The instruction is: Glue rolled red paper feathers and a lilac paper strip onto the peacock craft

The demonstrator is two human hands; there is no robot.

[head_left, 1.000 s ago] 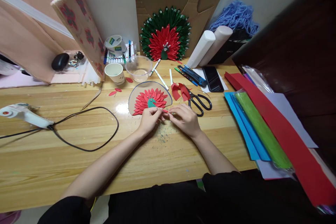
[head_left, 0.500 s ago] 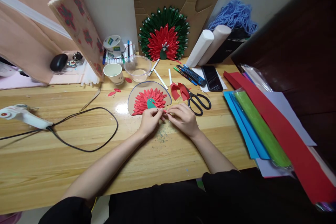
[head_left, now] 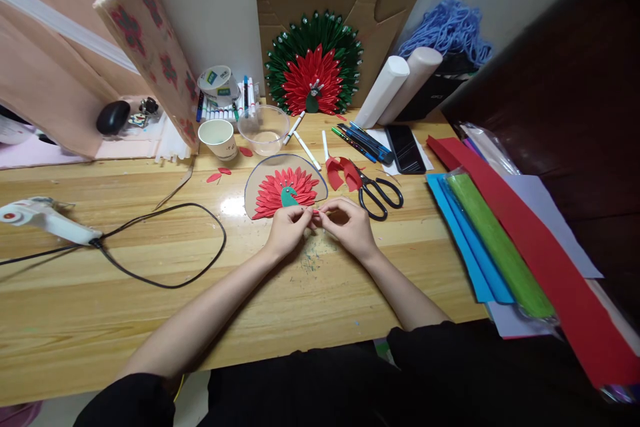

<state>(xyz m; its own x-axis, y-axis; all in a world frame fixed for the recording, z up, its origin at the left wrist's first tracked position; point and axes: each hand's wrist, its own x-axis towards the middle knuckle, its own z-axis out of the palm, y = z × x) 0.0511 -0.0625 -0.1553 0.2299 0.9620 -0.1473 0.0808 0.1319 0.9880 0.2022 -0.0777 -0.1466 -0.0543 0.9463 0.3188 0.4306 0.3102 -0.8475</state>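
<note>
Between the fingertips of my left hand (head_left: 290, 230) and my right hand (head_left: 350, 227) is a small red paper petal (head_left: 315, 212), pinched from both sides and mostly covered by the fingers. Just beyond my hands lies a cardboard piece (head_left: 255, 188) with a rounded top, carrying a fan of red petals (head_left: 273, 195) and a green peacock body (head_left: 289, 197). Red paper scraps (head_left: 336, 177) rest on the black-handled scissors (head_left: 373, 197), beyond my right hand. A few loose red petals (head_left: 214, 177) lie to the left of the cardboard.
A white glue gun (head_left: 50, 221) with a looped black cable (head_left: 225, 240) lies at left. Behind stand a paper cup (head_left: 217, 140), a clear bowl (head_left: 263, 137) and a finished green-and-red peacock (head_left: 313, 67). Pens (head_left: 360, 143), a phone (head_left: 404, 149) and coloured paper sheets (head_left: 520, 240) are at right.
Both hands stay in nearly the same place, still pinching the red petal. The right fingers have shifted slightly around it, and the view has moved a little.
</note>
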